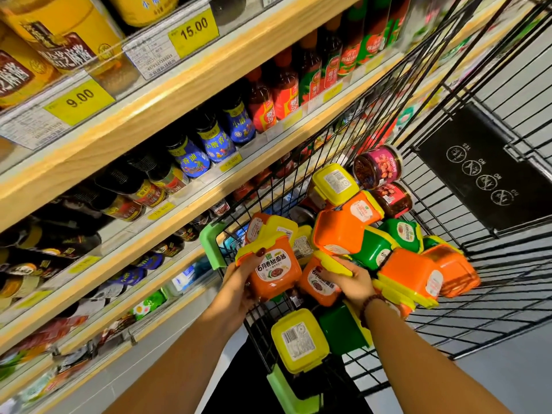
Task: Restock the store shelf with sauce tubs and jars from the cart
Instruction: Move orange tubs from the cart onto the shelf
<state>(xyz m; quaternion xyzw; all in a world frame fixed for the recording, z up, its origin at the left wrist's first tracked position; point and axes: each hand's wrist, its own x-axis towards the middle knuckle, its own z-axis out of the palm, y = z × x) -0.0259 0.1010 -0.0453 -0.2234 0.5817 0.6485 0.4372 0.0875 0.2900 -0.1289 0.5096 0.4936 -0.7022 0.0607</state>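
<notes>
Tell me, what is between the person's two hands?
In the head view, the left hand holds an orange tub and the right hand grips a second orange tub; those two fill the gap, side by side.

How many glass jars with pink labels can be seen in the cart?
2. The first jar lies at the far end of the cart, atop the tubs; the second jar sits right beside it. Others may be hidden under the tubs.

Head view, steeply downward, close over cart (493,264)
</notes>
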